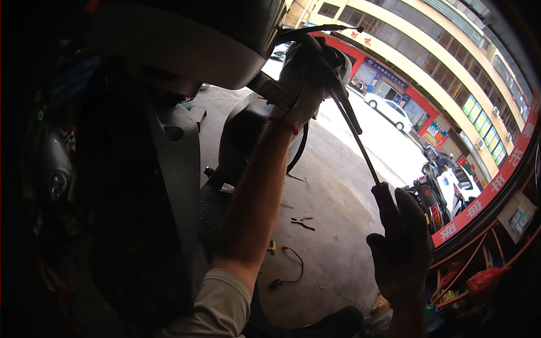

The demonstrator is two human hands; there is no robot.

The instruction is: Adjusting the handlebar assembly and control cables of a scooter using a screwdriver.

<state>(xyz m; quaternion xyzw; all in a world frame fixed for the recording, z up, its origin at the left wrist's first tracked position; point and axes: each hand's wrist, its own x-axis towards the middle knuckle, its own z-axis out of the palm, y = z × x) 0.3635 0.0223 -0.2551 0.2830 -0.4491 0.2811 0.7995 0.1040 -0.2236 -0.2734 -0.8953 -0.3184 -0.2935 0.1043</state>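
My left hand [304, 93], in a light work glove with a red cord at the wrist, reaches up to the scooter's handlebar end. It appears closed around the bar, though its fingers are largely in shadow. A black control lever [350, 112] slants down beside it. In a dark glove, my right hand [401, 256] is raised at the right, one finger stretched upward. Against it rests the dark handle of what looks like a long-shafted screwdriver [366, 158], its thin shaft rising toward the handlebar. Where the tip ends is hidden behind the lever.
Pliers [303, 223], a small yellow-handled tool [272, 247] and a short wired lead [300, 262] lie on the concrete floor. The scooter's dark body [174, 146] fills the left. Parked motorcycles [434, 191] and a white car [389, 110] stand outside; shelving is at lower right.
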